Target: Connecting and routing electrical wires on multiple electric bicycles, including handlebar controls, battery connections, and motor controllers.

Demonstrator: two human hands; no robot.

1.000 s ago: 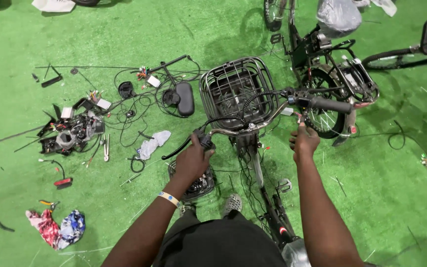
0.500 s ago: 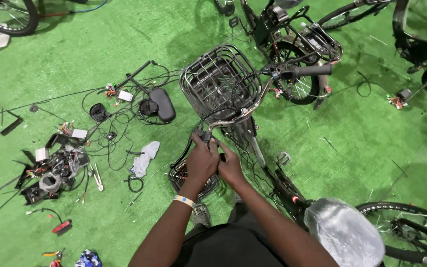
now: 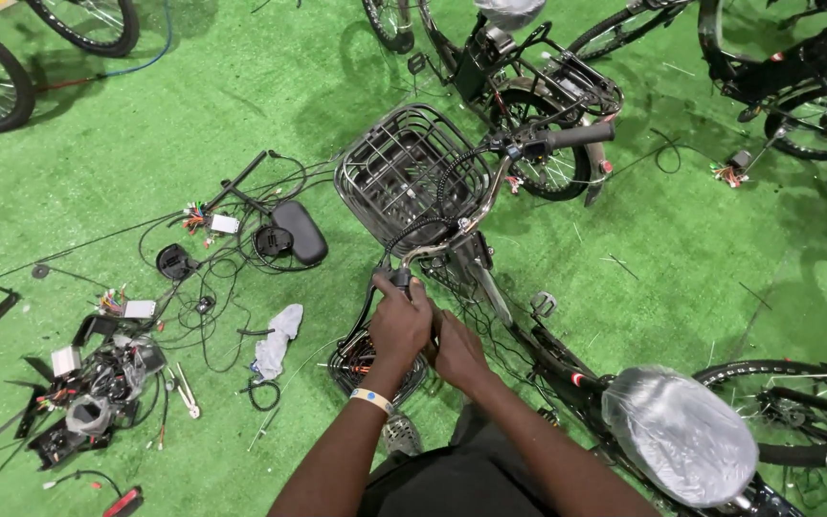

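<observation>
Both hands stayed together low on the bicycle since half a second earlier. Left hand was clamped on the left handlebar grip; right hand pressed just beside it, grip unclear. Wiring and loose parts still lay strewn on the green floor, so work looked unfinished.

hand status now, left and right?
Left hand: closed on the near handlebar grip.
Right hand: beside the left, low by the handlebar stem; fingers hidden, so cannot tell if it holds anything.
</observation>
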